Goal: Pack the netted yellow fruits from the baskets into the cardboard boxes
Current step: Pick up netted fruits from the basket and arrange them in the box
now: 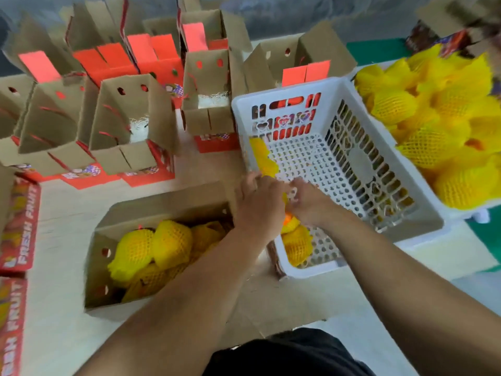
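Two hands, left and right, meet in the white basket, fingers curled on one netted fruit. Two more fruits lie there; a second basket, right, is heaped. One open box, left, holds several; about seven boxes stand beyond.

Single head-worn camera looks steeply down, close over the white basket

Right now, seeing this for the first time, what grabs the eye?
Bright yellow netted fruits heaped in a basket at far right, and more filling an open cardboard box near the person. Between them, both hands reach into a nearly empty white basket. Behind stand many open red-flapped boxes.
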Demonstrator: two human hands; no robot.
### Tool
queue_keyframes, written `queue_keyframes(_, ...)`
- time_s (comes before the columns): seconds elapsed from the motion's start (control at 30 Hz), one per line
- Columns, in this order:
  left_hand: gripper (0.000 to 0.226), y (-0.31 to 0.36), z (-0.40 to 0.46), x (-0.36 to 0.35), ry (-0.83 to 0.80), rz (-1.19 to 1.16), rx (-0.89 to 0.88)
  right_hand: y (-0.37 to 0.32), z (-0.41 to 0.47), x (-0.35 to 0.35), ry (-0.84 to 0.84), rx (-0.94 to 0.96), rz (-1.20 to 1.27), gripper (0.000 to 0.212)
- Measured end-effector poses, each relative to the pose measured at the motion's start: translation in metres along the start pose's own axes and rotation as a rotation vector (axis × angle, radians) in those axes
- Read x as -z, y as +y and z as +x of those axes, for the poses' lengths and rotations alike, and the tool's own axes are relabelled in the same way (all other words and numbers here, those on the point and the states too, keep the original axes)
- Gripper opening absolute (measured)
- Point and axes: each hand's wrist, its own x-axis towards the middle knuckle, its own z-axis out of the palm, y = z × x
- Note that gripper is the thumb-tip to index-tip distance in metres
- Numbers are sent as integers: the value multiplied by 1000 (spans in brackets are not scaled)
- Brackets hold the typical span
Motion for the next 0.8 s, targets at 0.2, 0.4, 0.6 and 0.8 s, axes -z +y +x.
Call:
queue_keyframes(0.2,31,9,13,-16,-51,144,115,28,48,-54,-281,66,-395,108)
queue_keyframes(0.4,42,7,12,-21,4,113,126,31,55,-38,-197,62,-252,88)
queue_keyframes(0.6,55,2,5,-19,64,-42,112,19,16,-1,285,149,54,59)
queue_keyframes(0.8,47,-11,-60,-12,351,-621,91,-16,-36,2,562,509,304,31)
